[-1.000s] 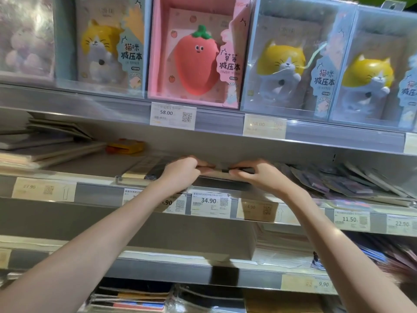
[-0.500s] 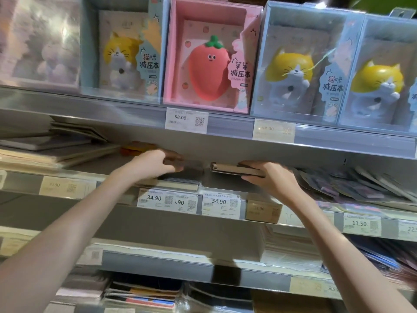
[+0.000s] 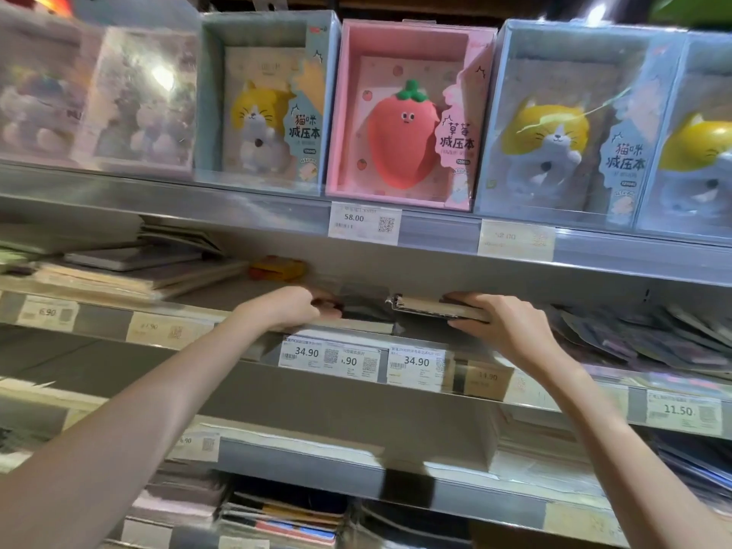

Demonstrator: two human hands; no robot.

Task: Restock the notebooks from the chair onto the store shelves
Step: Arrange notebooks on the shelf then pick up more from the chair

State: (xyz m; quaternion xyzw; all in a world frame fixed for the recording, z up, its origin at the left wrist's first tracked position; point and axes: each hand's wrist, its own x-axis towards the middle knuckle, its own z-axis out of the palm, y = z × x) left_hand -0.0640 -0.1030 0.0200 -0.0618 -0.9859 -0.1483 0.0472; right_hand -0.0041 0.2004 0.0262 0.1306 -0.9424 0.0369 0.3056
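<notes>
While right hand [image 3: 511, 322] fingers grip the notebook [image 3: 433, 307] (spiral end free) | left hand [image 3: 291, 307] curled, contents unclear

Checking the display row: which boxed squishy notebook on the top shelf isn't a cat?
The pink strawberry box, between two pale blue yellow-cat boxes.

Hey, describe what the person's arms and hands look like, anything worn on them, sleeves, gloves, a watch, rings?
Both forearms are bare as far as the frame shows: no sleeves are visible. The left hand and right hand wear no gloves. No watch, bracelet or band shows on either wrist. No rings are visible, though some fingers are hidden. Fingernails are too blurred to judge.
</notes>
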